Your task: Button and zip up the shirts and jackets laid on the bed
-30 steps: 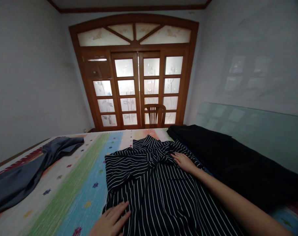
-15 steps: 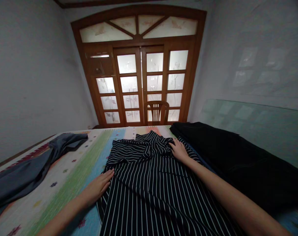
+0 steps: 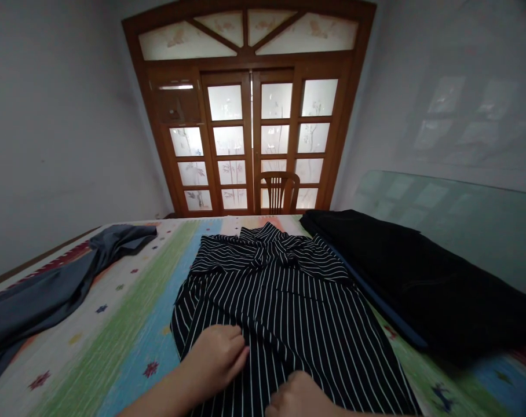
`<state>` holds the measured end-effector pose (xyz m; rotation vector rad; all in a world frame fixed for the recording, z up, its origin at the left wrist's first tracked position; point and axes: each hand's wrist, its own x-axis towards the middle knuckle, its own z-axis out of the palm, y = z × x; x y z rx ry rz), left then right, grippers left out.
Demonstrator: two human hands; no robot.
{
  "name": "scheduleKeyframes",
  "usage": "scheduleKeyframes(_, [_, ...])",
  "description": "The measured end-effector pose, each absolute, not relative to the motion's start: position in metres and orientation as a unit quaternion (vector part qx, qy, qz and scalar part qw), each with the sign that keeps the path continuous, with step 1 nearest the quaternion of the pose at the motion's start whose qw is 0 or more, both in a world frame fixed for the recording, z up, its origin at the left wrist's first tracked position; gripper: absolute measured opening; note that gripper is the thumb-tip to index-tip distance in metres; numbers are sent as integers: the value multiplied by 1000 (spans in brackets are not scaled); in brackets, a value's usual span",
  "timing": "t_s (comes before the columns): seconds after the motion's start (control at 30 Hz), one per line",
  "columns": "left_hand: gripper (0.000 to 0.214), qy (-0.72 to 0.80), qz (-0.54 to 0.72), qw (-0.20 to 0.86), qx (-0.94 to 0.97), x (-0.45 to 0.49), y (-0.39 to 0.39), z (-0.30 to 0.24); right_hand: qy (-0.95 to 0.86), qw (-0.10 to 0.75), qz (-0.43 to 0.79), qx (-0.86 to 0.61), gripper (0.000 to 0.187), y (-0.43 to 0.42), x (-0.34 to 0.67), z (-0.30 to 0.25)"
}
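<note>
A black shirt (image 3: 284,313) with thin white stripes lies face-down or folded on the patterned bed cover, its collar (image 3: 268,231) toward the far edge and its sleeves (image 3: 228,253) folded inward across the upper part. My left hand (image 3: 219,353) is over the lower left of the shirt, its fingers curled closed against the cloth. To its right and nearer to me, my right hand (image 3: 298,397) is also curled on the shirt, partly cut off by the bottom of the view. The fingertips of both hands are mostly hidden.
A black pile of clothing (image 3: 402,272) with a blue edge lies to the right of the shirt. On the left is a grey garment (image 3: 67,284). The striped, multicoloured bed cover (image 3: 128,313) spreads beneath. Beyond stand a wooden chair (image 3: 278,179) and glazed wooden doors (image 3: 249,145).
Both hands have drawn back toward me, the left from the shirt's left side, the right from its upper right sleeve. Their fingers have gone from outstretched to curled.
</note>
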<state>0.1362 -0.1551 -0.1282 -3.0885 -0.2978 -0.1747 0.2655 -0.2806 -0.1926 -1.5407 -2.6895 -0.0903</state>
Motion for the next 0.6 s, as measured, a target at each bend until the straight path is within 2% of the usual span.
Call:
scheduleKeyframes(0.2, [20,-110,6,-74,-991,146,-185,-118,-787,-135,54,-599,22,-279,261,-177])
scheduleKeyframes(0.3, [20,-120,20,-116,-986,146,-188,-117,-740,-188,96,-638,27,-282,259,-158])
scheduleKeyframes(0.47, [19,-147,53,-157,-975,139,-194,-128,-709,-153,120,-678,25,-290,263,-150])
scheduleKeyframes(0.6, [13,-146,78,-182,-969,137,-199,-145,-672,-11,175,-719,14,-299,273,-154])
